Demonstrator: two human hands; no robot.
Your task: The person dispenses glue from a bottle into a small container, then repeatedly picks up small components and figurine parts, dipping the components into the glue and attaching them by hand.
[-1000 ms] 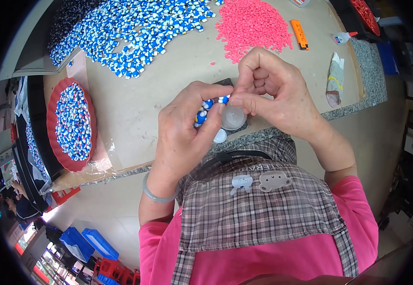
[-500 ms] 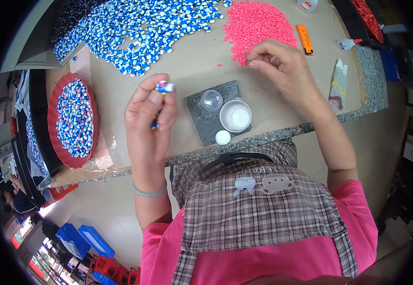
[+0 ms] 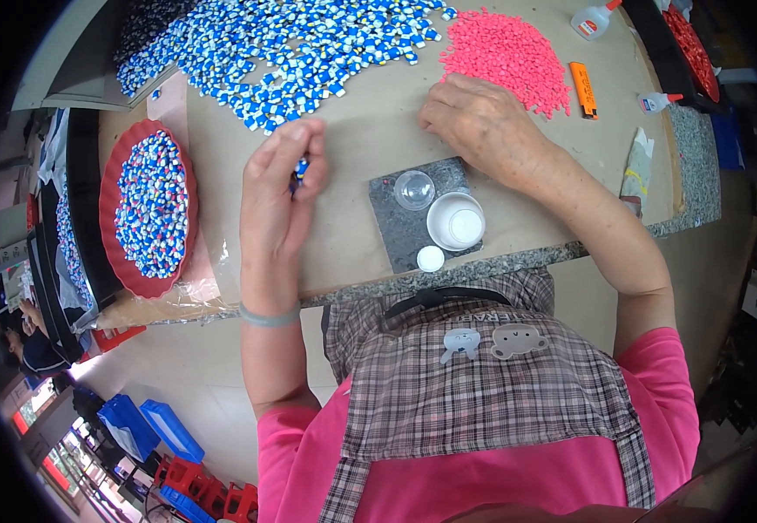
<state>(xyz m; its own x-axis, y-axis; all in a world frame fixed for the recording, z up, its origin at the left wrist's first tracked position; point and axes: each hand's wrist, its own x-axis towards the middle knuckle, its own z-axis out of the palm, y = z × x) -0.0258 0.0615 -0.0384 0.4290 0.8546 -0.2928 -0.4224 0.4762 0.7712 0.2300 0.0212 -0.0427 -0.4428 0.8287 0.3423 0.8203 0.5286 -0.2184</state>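
Currently blue-and-white bit (image 3: 301, 166) shows inside left hand (image 3: 278, 179), ten o'clock from dark slab (image 3: 389, 222); fingers curled closed round it, likely tucked there to stay secure. Right hand (image 3: 477, 120) at one o'clock, palm down by near edge of pink heap (image 3: 509, 57), fingers bent; cannot tell if anything is pinched (knuckles hide fingertips). White cup (image 3: 438, 213) and clear cup (image 3: 414, 190) on slab, presumably for easy reach. Blue-and-white spread (image 3: 287, 65) at eleven, red dish (image 3: 111, 187) at nine; orange tool (image 3: 583, 91) at two, right forearm (image 3: 583, 200) standing between it and slab.
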